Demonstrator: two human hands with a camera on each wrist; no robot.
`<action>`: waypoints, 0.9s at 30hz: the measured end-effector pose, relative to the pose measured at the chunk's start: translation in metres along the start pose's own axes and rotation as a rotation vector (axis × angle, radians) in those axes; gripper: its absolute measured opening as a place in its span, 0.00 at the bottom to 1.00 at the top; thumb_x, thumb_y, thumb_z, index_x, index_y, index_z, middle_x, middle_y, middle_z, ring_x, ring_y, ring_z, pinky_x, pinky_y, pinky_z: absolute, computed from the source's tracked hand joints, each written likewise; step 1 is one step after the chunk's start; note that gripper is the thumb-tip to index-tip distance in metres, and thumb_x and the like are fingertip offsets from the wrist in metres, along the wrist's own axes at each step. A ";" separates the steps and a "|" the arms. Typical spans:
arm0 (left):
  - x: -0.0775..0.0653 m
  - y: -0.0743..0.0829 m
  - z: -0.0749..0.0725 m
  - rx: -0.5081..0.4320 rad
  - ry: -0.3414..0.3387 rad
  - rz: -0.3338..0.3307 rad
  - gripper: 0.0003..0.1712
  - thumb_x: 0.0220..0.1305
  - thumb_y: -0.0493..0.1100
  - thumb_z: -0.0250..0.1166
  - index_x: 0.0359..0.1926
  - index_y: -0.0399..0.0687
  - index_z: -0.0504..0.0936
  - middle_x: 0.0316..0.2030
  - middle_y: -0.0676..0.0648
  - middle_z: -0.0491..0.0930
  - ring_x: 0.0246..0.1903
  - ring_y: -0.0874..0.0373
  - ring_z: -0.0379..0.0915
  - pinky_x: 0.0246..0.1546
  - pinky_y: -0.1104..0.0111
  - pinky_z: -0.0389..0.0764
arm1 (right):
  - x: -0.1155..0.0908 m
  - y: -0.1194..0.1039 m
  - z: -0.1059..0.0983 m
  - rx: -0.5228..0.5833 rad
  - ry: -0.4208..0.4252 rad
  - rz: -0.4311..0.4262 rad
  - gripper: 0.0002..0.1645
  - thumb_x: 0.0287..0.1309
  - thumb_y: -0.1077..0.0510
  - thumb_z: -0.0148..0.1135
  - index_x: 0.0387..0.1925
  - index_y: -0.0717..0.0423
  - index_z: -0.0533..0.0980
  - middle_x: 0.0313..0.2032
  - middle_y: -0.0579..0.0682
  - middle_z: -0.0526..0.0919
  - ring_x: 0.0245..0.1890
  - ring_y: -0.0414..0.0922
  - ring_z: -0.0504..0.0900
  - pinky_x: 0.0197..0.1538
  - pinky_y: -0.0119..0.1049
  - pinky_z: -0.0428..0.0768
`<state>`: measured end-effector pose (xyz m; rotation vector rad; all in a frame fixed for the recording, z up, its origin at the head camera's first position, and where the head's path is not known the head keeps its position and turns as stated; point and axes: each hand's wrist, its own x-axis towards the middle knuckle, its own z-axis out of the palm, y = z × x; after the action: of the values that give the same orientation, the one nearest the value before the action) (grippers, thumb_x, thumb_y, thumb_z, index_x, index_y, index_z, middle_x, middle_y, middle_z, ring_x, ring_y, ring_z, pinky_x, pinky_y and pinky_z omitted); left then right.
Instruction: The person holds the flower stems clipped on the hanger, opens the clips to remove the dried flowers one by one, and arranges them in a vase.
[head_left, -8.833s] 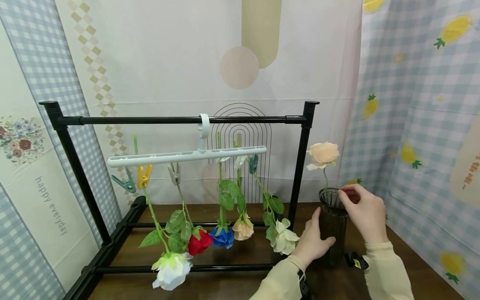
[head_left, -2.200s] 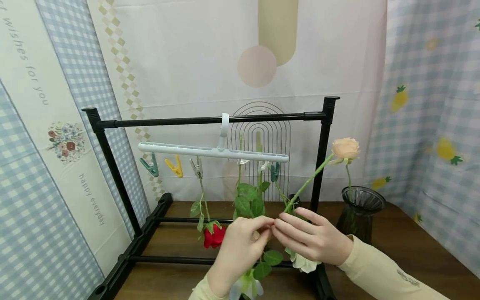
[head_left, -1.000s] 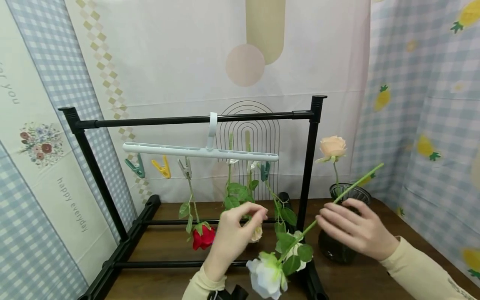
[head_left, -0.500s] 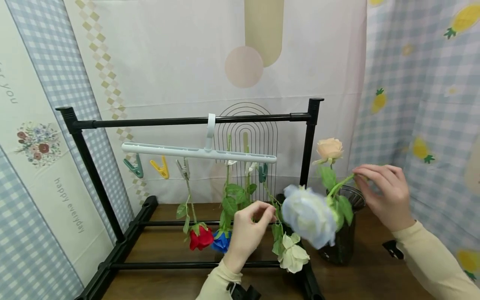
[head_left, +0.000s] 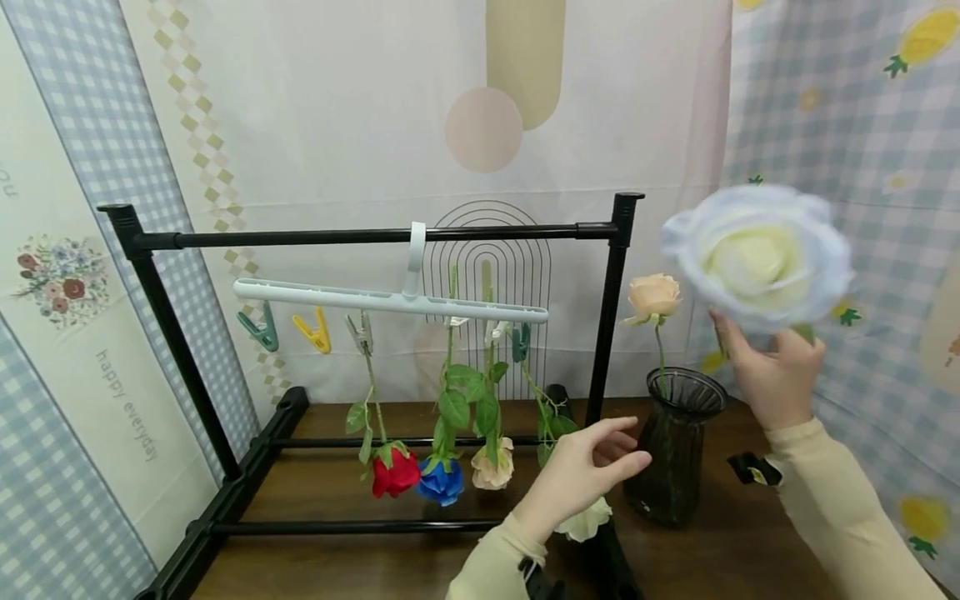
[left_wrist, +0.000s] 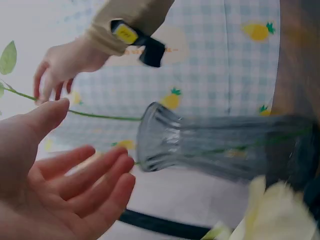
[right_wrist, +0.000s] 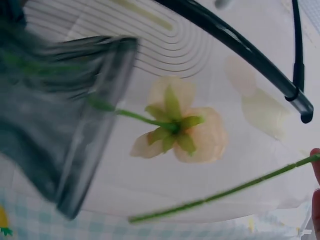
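Note:
My right hand (head_left: 780, 375) pinches the stem of a white rose (head_left: 757, 254) with pale blue petal edges. Its bloom is up, to the right of and above the dark glass vase (head_left: 667, 467). In the right wrist view the lower end of the rose's stem (right_wrist: 210, 200) points toward the vase mouth. A peach rose (head_left: 655, 298) stands upright in the vase. Near the vase's left side, my left hand (head_left: 581, 475) has its fingers apart and holds nothing. The left wrist view shows its relaxed fingers (left_wrist: 95, 175) close to the vase rim.
A black rack (head_left: 360, 237) carries a pale hanger (head_left: 390, 302) with clips. Red (head_left: 395, 471), blue (head_left: 441, 482), peach (head_left: 493, 465) and cream (head_left: 585, 521) roses hang head-down from it. A yellow clip (head_left: 312, 330) and a green clip (head_left: 258, 327) at its left hold nothing.
The white rose has left the yellow clip and now stands bloom-up in my right hand, turned over and carried right beside the vase. My left hand has moved right toward the vase.

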<state>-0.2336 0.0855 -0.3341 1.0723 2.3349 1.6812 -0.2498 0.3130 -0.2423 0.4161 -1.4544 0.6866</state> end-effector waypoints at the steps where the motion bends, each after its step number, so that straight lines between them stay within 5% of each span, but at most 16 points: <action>1: 0.004 -0.001 0.003 -0.015 -0.001 -0.028 0.27 0.66 0.58 0.61 0.65 0.67 0.72 0.51 0.54 0.82 0.43 0.70 0.77 0.42 0.74 0.78 | 0.002 -0.002 0.001 0.005 -0.013 0.011 0.10 0.52 0.65 0.68 0.34 0.71 0.84 0.35 0.18 0.79 0.29 0.14 0.70 0.38 0.14 0.66; 5: 0.016 -0.007 0.016 -0.036 0.020 -0.108 0.34 0.62 0.57 0.66 0.67 0.67 0.67 0.57 0.56 0.77 0.50 0.64 0.76 0.46 0.71 0.78 | 0.008 -0.005 0.004 0.035 -0.066 0.025 0.10 0.51 0.69 0.69 0.38 0.69 0.84 0.38 0.31 0.86 0.33 0.19 0.75 0.40 0.18 0.70; 13: 0.034 -0.018 0.039 -0.108 0.081 -0.222 0.43 0.56 0.53 0.72 0.70 0.67 0.62 0.61 0.56 0.72 0.56 0.59 0.73 0.50 0.67 0.78 | 0.004 -0.003 0.004 -0.025 -0.150 0.163 0.12 0.51 0.68 0.70 0.40 0.66 0.83 0.34 0.11 0.77 0.30 0.14 0.74 0.36 0.13 0.68; 21: 0.047 -0.030 0.062 -0.050 0.102 -0.300 0.50 0.54 0.55 0.73 0.73 0.65 0.55 0.70 0.49 0.63 0.68 0.48 0.63 0.60 0.52 0.73 | -0.009 0.000 0.004 -0.063 -0.208 0.424 0.19 0.58 0.60 0.67 0.51 0.58 0.80 0.28 0.13 0.76 0.26 0.16 0.77 0.33 0.12 0.71; 27: 0.058 -0.031 0.077 -0.034 0.189 -0.353 0.50 0.55 0.55 0.72 0.74 0.56 0.56 0.72 0.41 0.60 0.71 0.43 0.58 0.64 0.47 0.67 | -0.024 0.007 0.004 -0.152 -0.223 0.473 0.17 0.63 0.53 0.63 0.48 0.60 0.81 0.24 0.09 0.73 0.23 0.14 0.74 0.25 0.15 0.68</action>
<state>-0.2592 0.1752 -0.3726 0.4730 2.4132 1.7362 -0.2570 0.3111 -0.2668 0.0242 -1.8279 0.9173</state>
